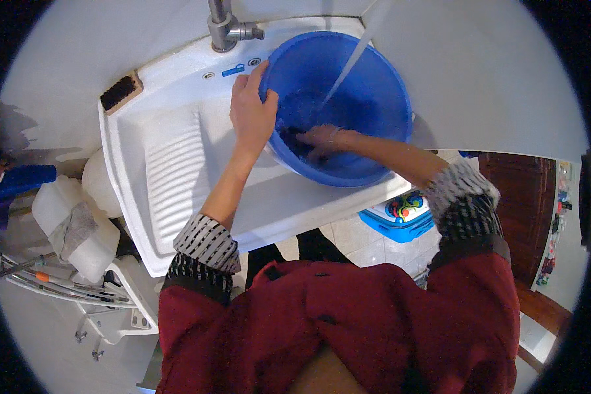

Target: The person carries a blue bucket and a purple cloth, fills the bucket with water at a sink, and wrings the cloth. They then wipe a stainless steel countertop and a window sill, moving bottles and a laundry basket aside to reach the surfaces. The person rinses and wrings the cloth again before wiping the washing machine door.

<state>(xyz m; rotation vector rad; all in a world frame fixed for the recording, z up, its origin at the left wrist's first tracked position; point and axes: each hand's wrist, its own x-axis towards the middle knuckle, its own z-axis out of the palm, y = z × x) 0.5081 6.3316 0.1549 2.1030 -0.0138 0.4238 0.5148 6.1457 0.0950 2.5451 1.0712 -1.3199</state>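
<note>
A large blue plastic basin (374,54) rests, tilted, on the right part of a white laundry sink (280,216). My left hand (253,106) holds the basin's left rim, its thumb and fingers at the edge. A stream of water (350,64) falls into the basin from above. Inside the basin, my right hand (322,140) reaches low and touches a dark, wet thing (295,140), which looks like cloth. Its fingers are partly hidden, so their grip is unclear. To the left of my left hand lies the sink's ribbed washboard (177,177).
A metal faucet (226,32) stands at the sink's back edge. A wooden scrub brush (121,92) lies bristles up on the back left corner. White plastic containers (74,221) crowd the left side. A blue case (399,219) sits on the tiled floor at right.
</note>
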